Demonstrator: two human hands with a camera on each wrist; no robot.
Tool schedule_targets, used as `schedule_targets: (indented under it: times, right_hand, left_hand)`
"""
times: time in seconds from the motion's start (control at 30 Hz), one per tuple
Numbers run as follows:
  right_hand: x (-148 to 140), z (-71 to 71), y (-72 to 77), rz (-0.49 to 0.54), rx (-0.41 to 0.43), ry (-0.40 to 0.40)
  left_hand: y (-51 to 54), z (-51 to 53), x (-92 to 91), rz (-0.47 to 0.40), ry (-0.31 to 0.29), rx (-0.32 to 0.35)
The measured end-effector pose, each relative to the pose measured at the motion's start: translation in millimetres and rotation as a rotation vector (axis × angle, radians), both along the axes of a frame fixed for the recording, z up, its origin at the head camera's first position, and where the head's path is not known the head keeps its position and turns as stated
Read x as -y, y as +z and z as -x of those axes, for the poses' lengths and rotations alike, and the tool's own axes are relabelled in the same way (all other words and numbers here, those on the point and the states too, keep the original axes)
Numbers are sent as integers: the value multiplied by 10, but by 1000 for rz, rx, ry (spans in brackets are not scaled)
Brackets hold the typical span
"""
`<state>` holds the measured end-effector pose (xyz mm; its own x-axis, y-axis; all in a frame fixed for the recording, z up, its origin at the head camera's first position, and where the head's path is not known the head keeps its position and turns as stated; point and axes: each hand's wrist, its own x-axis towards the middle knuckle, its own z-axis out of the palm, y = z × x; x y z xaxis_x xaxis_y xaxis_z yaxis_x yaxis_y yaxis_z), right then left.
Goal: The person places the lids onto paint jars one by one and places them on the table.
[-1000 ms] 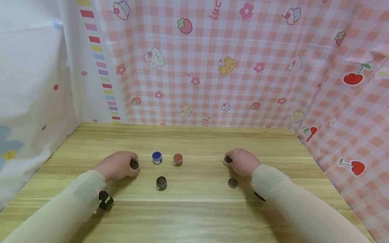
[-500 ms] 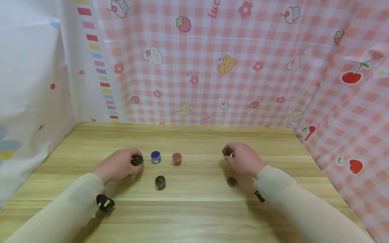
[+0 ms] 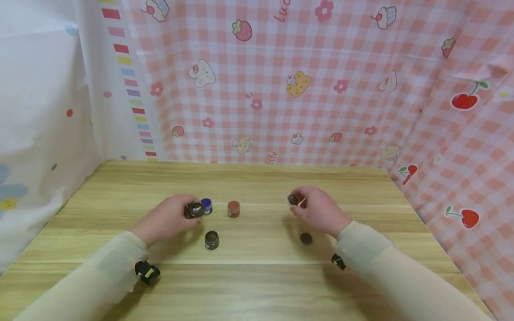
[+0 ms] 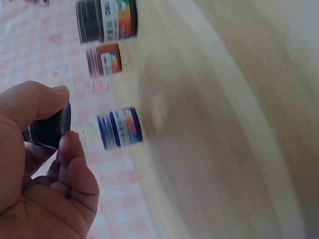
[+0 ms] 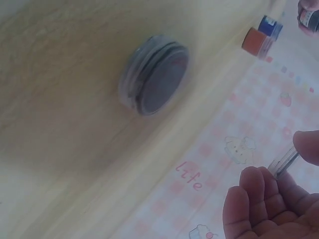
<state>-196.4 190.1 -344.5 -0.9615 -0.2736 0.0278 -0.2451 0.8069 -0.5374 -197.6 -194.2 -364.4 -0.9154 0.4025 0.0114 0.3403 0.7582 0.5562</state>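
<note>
My left hand (image 3: pixel 170 218) grips a small dark paint jar (image 4: pixel 49 129) between thumb and fingers, raised and tilted above the table. In the head view it overlaps the blue paint jar (image 3: pixel 207 206). My right hand (image 3: pixel 323 210) pinches a thin clear jar lid (image 5: pixel 285 162) by its edge, off the table; its face looks dark in the head view. Below that hand lies another dark round lid (image 3: pixel 306 238). An orange-brown paint jar (image 3: pixel 234 209) stands right of the blue one. Nearer to me is an uncovered dark brown paint jar (image 3: pixel 212 240).
The wooden table (image 3: pixel 257 285) reaches back to a pink checked cloth (image 3: pixel 265 116) hung behind it. A white cloth (image 3: pixel 44 120) hangs along the left side. More checked cloth continues down the right.
My left hand has lifted the dark jar and carried it right toward the blue jar, tilting it. My right hand has raised its lid and shifted slightly left and away from me.
</note>
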Motion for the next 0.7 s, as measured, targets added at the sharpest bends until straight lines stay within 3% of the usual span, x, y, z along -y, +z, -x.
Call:
schedule_targets:
  times: [0.33,0.7]
  right_hand:
    - [147,-136,18,72,5,49]
    - [300,-265,9,142,5,115]
  left_hand:
    - [14,-93,-227,-63,-45,-5]
    - [31,-167,-484,-72,-90,-32]
